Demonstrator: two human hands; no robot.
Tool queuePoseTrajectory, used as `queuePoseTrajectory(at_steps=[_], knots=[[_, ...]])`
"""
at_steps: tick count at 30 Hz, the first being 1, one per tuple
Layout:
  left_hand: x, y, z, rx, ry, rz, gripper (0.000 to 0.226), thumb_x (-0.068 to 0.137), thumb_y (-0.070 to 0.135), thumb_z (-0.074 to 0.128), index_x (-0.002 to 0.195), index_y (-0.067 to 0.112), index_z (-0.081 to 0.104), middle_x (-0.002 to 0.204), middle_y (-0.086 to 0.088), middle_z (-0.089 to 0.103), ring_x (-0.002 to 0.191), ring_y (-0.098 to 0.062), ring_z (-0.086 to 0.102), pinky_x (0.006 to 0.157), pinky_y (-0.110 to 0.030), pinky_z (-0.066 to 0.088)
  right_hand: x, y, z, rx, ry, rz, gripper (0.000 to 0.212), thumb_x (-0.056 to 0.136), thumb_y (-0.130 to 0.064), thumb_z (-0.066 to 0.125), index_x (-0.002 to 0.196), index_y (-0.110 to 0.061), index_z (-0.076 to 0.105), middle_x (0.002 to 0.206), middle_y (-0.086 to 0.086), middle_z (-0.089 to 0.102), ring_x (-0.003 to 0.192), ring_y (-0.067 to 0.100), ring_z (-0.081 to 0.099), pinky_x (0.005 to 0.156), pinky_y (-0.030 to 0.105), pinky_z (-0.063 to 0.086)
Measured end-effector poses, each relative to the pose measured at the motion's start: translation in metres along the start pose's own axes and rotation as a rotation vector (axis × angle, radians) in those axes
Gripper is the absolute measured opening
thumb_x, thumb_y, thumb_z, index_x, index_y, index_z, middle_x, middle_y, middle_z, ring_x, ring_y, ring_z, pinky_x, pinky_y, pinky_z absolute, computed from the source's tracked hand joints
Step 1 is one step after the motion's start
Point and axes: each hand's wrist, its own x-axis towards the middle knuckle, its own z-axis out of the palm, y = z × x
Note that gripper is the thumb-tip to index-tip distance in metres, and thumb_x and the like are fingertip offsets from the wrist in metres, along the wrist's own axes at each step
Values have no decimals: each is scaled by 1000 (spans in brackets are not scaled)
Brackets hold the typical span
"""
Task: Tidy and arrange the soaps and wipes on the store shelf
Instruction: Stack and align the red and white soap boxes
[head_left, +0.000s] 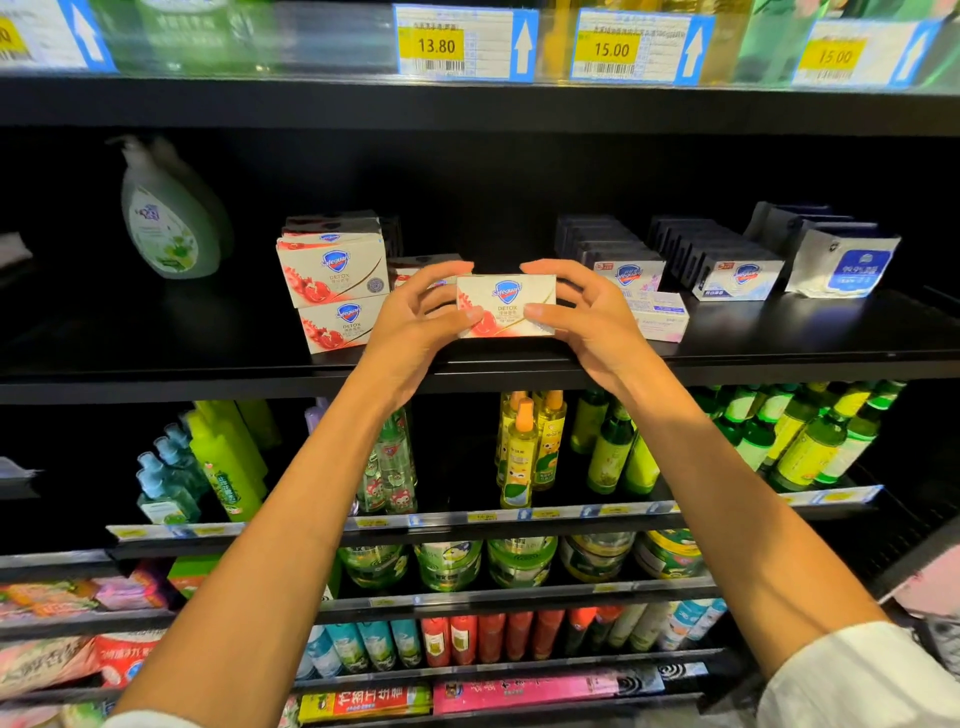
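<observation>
**Soap box held at the shelf's front edge**

While both hands meet at the middle of the black shelf (208, 358), they hold one white-and-red soap box (506, 305) between them, label facing the camera. The left hand (415, 322) grips the box's left end, fingers curled over the top and thumb pressed on the front lower corner; the right hand (587, 317) clamps the right end the same way, fingers above, thumb on the front face. The box sits at or just above the shelf's front lip; whether its base touches the board I cannot tell.

At nine o'clock from the held box stands a stack of matching red soap boxes (335, 291), two high at the front, with more behind them. Another red box (415, 265) shows just behind the left hand's fingers. At three o'clock, a small pale soap box (662, 314) lies beside the right hand, and behind it a row of pink-marked soap boxes (631, 270) runs toward the back of the shelf. Further toward three o'clock is a second row of blue-and-white soap boxes (740, 278), then a row of wipe packs (841, 265) leaning upright, white front with a blue panel.

Far off at nine o'clock a green pump bottle (166, 218) stands alone. At twelve o'clock, yellow price tags (436, 45) line the upper shelf's edge. At six o'clock, the lower shelves hold green and yellow spray bottles (524, 452).
</observation>
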Motion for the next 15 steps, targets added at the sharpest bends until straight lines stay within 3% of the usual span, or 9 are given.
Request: queuePoseTrajectory(at_steps=[3, 7, 12, 15], knots=[[-3, -1, 0, 130, 40, 25, 59, 86, 10, 79, 139, 15, 56, 116, -15, 73, 118, -27, 70, 100, -44, 57, 3, -1, -1, 88, 79, -33, 50, 89, 4, 74, 135, -7, 60, 126, 18, 71, 121, 29, 68, 91, 39, 61], [-10, -1, -5, 521, 52, 39, 55, 92, 14, 78, 142, 14, 54, 120, -6, 70, 107, -11, 70, 98, -25, 55, 16, -8, 1, 135, 214, -81, 43, 87, 6, 75, 125, -11, 62, 123, 18, 72, 116, 28, 71, 88, 38, 61], [-15, 0, -14, 1045, -178, 64, 49, 94, 44, 72, 137, 21, 65, 136, 2, 67, 127, -12, 59, 113, -39, 45, 53, -3, 6, 8, 394, -25, 50, 81, 4, 83, 120, -18, 61, 115, 11, 74, 105, 21, 75, 85, 34, 63], [-14, -2, -17, 1200, -278, 99, 50, 94, 49, 70, 136, 21, 67, 138, 3, 66, 130, -14, 56, 114, -40, 42, 81, 11, 4, -142, 534, 81, 48, 78, -2, 86, 114, -10, 55, 108, 8, 69, 100, 19, 70, 80, 31, 60]])
